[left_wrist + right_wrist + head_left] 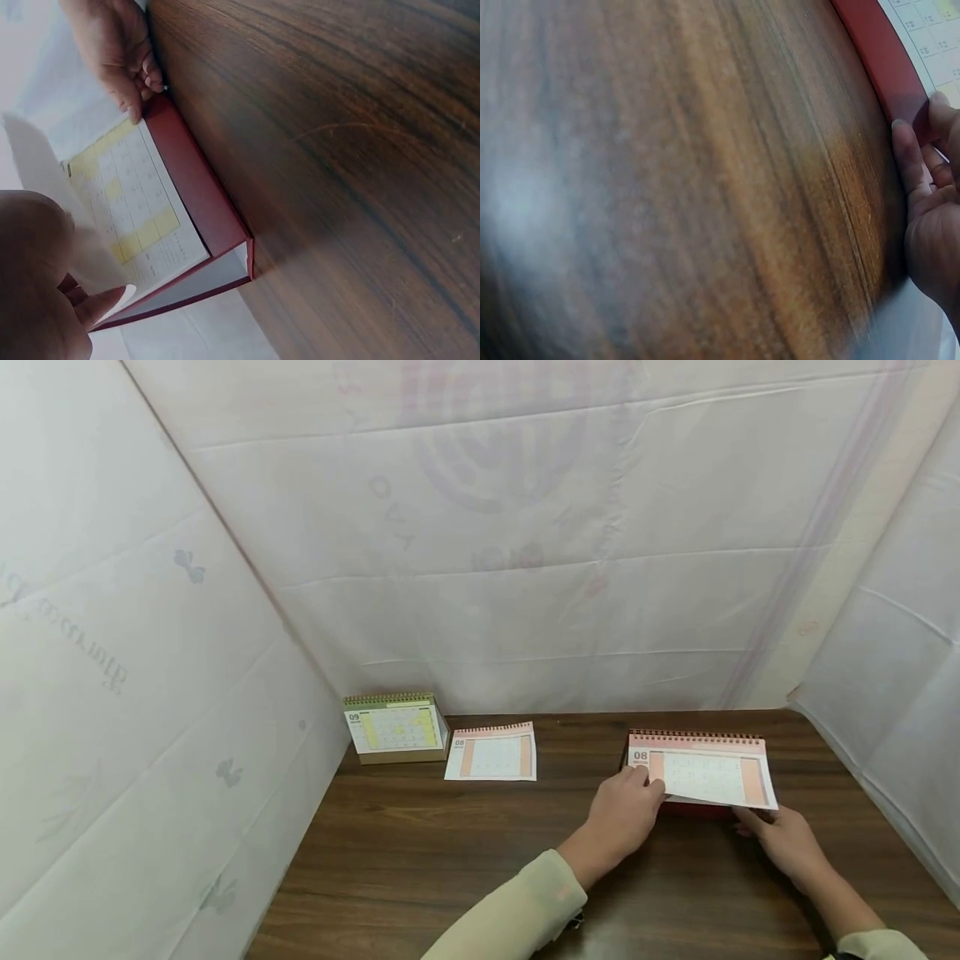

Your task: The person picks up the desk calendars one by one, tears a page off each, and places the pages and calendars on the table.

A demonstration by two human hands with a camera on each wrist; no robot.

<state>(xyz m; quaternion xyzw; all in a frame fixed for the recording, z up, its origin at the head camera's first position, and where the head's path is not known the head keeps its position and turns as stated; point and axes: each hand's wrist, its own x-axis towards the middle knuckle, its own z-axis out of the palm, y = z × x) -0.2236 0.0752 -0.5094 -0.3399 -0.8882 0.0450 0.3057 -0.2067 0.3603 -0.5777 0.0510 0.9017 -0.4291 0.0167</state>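
Wood table [420,852]: I see calendar [142,195] lengthwise between left hand [622,807], pinching lifted page [703,774], and right hand [787,846], gripping base [193,176].

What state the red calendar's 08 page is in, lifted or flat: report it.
Lifted: the left hand pinches the 08 page, and the left wrist view shows a yellow-marked page beneath.

Gap between page [491,755] and red calendar [705,770], cloth [517,618] behind

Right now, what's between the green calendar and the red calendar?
The loose page, close to the green calendar; from it to the red calendar, bare table. The head view shows it.
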